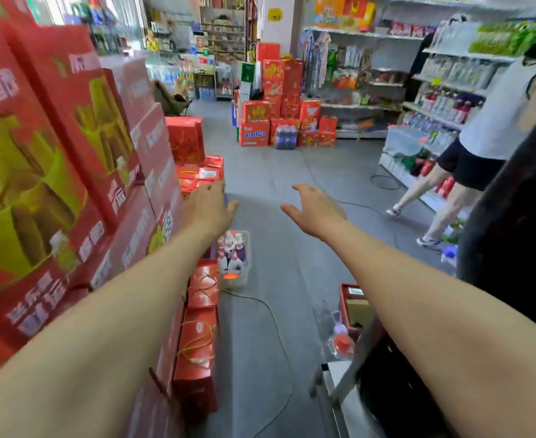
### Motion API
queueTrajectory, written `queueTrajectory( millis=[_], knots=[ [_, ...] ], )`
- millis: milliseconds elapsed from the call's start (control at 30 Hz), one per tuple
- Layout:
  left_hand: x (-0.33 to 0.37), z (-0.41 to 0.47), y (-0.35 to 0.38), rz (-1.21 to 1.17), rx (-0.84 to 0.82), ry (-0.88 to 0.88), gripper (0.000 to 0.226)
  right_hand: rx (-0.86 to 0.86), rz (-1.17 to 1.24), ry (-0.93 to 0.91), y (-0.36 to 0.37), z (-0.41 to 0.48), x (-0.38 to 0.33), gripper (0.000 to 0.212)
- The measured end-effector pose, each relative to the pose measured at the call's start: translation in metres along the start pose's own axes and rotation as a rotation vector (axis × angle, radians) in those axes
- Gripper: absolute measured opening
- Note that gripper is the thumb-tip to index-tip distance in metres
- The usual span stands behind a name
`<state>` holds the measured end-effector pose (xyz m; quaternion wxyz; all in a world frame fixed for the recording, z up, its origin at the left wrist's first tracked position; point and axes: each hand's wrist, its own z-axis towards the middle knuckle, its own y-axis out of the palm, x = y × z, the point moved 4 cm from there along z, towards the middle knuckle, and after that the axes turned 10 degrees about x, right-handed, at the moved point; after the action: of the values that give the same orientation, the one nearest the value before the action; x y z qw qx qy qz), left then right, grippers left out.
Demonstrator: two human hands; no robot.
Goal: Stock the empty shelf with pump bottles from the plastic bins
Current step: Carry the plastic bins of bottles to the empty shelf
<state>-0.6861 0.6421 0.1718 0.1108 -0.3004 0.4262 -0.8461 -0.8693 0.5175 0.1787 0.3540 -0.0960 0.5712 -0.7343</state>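
A clear plastic bin (pixel 243 273) stands on the grey floor beside the red boxes, below my arms. It holds several white and purple pump bottles (pixel 232 251). My left hand (pixel 210 206) is stretched forward above the bin, fingers relaxed, holding nothing. To its right, my right hand (pixel 313 210) also reaches forward over the floor, fingers spread and empty. Both hands are well above the bin and touch nothing.
Tall stacks of red gift boxes (pixel 70 159) line the left side. A thin cable (pixel 273 314) runs across the floor. A person (pixel 469 159) walks by stocked shelves (pixel 434 99) at the right. A red box (pixel 352 301) and a bottle (pixel 342 339) sit at lower right.
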Motion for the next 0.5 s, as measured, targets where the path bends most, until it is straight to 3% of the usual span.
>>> queueTrajectory(
  millis=[500],
  knots=[
    [-0.031, 0.312, 0.164, -0.020, 0.073, -0.156, 0.046, -0.004, 0.059, -0.062, 0.114, 0.365, 0.042, 0.061]
  ],
)
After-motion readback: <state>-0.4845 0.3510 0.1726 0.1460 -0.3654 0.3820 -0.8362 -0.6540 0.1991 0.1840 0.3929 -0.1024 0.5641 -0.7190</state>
